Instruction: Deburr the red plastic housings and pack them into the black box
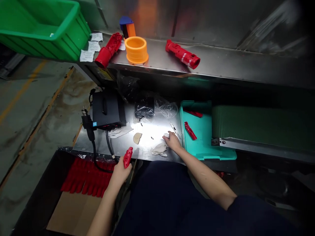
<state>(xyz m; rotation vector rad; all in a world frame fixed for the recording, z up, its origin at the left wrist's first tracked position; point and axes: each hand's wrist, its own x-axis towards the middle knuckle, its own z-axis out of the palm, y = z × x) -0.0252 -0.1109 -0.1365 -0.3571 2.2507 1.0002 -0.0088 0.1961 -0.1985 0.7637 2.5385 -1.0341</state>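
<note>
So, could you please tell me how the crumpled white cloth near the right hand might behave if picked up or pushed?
The crumpled white cloth would probably be floppy, given its loose folds. It looks thin, so it is likely light for its size. Its irregular, bunched shape suggests it wouldn't roll readily.

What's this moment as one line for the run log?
Left hand: holding red part | right hand: touching small white item, near crumpled cloth | teal tray: two red pieces visible
</note>
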